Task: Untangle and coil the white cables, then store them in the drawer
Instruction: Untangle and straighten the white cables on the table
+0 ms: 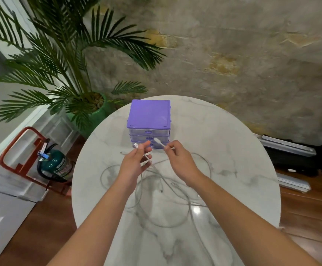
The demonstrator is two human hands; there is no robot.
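A round marble table [233, 169] carries a purple drawer unit [149, 123], its drawers closed, at the far side. In front of it the white cables [167, 206] sprawl in thin overlapping loops (still tangled), several plug ends lying loose. The left hand [137, 162] grips a strand with a plug end poking up past its thumb. The right hand [177, 156] pinches another end, its connector pointing up-left toward the drawers.

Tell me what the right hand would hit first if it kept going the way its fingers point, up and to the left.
Probably the front of the purple drawer unit: the right hand pinches a white cable end already overlapping its lower drawers. Depth is unclear from this one view.
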